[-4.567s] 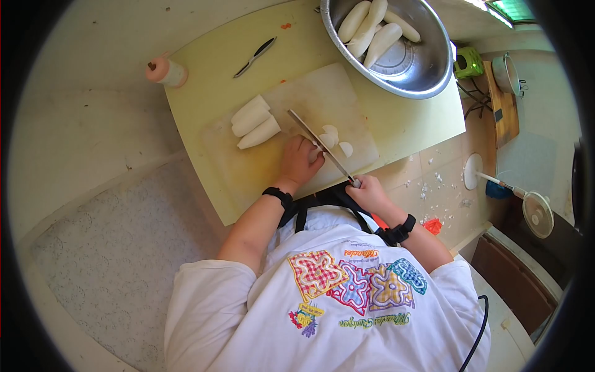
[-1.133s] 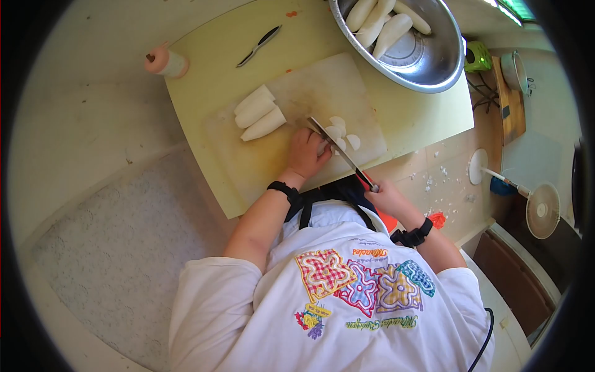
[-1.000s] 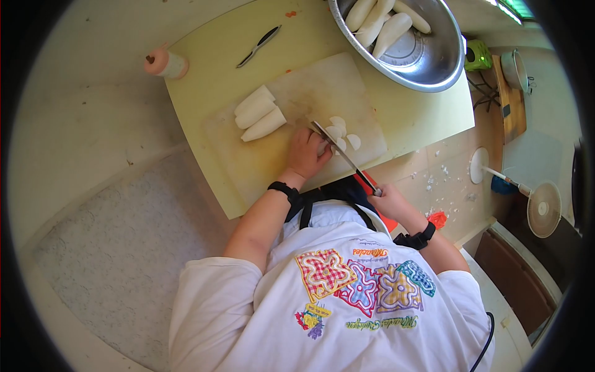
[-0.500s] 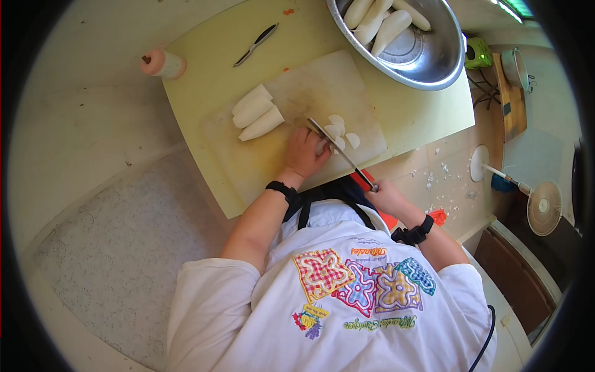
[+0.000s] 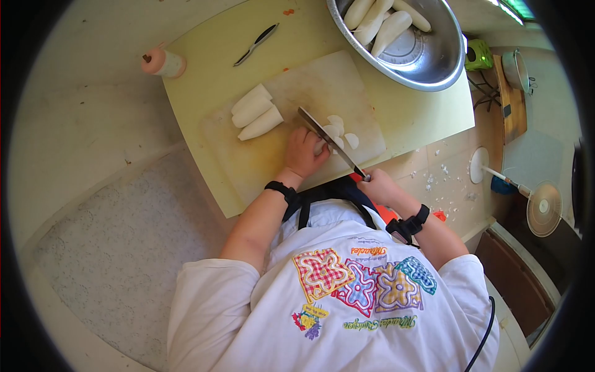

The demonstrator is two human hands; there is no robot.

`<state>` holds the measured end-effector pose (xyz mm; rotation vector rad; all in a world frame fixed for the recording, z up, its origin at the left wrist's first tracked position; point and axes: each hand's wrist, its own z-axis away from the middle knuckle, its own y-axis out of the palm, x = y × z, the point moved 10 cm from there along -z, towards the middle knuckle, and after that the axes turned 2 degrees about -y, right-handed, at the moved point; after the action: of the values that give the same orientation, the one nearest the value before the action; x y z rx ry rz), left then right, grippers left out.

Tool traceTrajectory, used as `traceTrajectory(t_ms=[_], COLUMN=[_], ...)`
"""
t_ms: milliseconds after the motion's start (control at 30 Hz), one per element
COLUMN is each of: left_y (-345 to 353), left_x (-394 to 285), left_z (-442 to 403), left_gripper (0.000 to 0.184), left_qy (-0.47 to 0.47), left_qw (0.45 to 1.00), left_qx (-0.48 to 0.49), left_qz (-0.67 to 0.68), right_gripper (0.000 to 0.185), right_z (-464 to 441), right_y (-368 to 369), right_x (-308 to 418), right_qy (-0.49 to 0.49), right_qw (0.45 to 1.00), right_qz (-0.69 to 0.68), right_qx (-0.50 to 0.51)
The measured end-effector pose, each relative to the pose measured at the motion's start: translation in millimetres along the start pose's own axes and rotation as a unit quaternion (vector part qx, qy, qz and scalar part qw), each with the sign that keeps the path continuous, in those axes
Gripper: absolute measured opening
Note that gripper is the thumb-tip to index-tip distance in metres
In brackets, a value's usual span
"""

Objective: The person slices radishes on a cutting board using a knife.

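Note:
My left hand (image 5: 302, 154) presses a short piece of white radish (image 5: 319, 147) onto the pale cutting board (image 5: 338, 73), fingers curled over it. In my right hand (image 5: 379, 187) is the handle of a kitchen knife (image 5: 328, 137). Its blade slants across the board, right beside the held piece and my left fingertips. Several thin radish slices (image 5: 335, 126) lie just beyond the blade. Farther left on the board rest thick halved radish lengths (image 5: 255, 106), side by side. My left fingers partly hide the held piece.
A large metal basin (image 5: 427, 82) with several whole radishes stands at the table's far right. A black-and-silver small knife or peeler (image 5: 256, 44) lies on the yellow table (image 5: 214, 37). A pink bottle (image 5: 163, 64) is at the left edge. A fan (image 5: 545, 208) stands on the right.
My right hand has moved slightly up and left, pushing the knife forward so its tip reaches farther across the board. My left hand stays on the radish piece.

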<state>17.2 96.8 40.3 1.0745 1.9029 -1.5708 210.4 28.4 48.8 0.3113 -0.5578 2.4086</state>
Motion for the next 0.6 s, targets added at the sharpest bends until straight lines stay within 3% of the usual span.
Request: traceTrajectory(t_ms=[600], left_y=[1], left_x=[-1], left_z=[-2], left_gripper=[0.026], left_qy=[-0.008], left_qw=[1.000], left_qx=[0.011], left_qz=[-0.013], right_gripper=[0.027], right_z=[-1], right_y=[9], right_x=[-18], right_qy=[-0.010], right_qw=[0.998], right_qz=[0.045], right_qx=[-0.039])
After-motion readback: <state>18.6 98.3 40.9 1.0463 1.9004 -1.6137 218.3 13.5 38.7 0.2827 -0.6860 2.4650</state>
